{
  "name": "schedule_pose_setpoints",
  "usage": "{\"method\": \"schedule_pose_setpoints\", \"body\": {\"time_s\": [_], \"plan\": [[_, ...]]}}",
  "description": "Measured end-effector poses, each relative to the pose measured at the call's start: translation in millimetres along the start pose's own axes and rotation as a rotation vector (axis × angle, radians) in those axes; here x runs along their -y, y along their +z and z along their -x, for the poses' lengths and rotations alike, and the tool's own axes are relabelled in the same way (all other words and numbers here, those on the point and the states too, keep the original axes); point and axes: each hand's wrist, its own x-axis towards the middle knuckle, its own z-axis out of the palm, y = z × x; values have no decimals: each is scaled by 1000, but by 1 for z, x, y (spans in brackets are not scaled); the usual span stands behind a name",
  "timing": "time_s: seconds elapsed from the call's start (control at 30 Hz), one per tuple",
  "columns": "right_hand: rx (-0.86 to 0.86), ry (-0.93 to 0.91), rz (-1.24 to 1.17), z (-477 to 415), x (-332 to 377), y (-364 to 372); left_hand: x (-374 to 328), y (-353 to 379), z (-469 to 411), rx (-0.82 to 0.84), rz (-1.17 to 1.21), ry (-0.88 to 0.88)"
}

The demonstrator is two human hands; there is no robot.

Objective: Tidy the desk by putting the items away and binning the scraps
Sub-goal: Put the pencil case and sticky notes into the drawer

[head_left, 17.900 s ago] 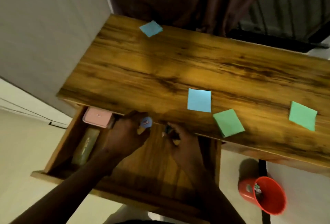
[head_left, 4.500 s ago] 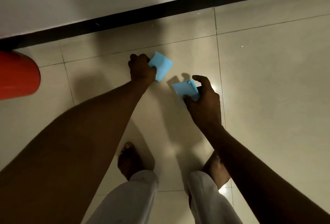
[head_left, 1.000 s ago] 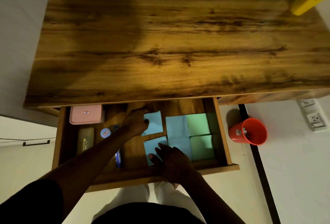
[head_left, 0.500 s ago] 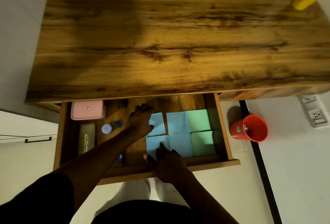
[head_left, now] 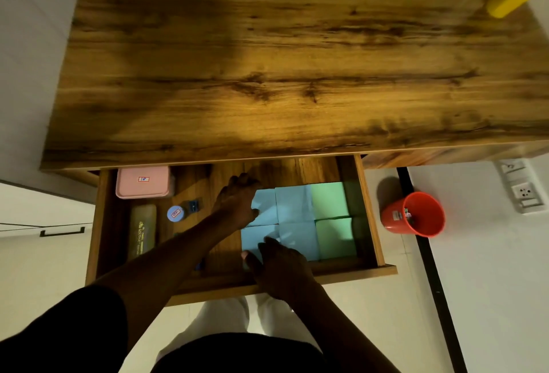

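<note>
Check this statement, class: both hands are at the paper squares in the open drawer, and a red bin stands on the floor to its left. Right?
No. The head view shows the red bin on the floor to the right of the drawer, not its left. The left hand and right hand are indeed at the paper squares.

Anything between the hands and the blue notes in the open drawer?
Nothing visible. The left hand touches the far-left blue note and the right hand rests its fingers on the near-left blue note. Both notes lie flat in the drawer, with nothing on top of them but the hands.
</note>
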Motion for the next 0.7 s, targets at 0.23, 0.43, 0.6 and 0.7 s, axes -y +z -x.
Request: {"method": "schedule_pose_setpoints", "body": {"time_s": [0.23,0.43,0.6,0.7], "plan": [[-145,-39,-49,1,-11,-8,-3,-4,9,-92,32,-54],[-236,-49,-137,8,-32,-22,-12,-22,49,-200,231,9],[-245,-131,-178,18,-49,-22,-24,-16,109,-211,339,42],[-212,-244,-181,26,-58,-14,-30,-12,142,-97,370,22]]}}
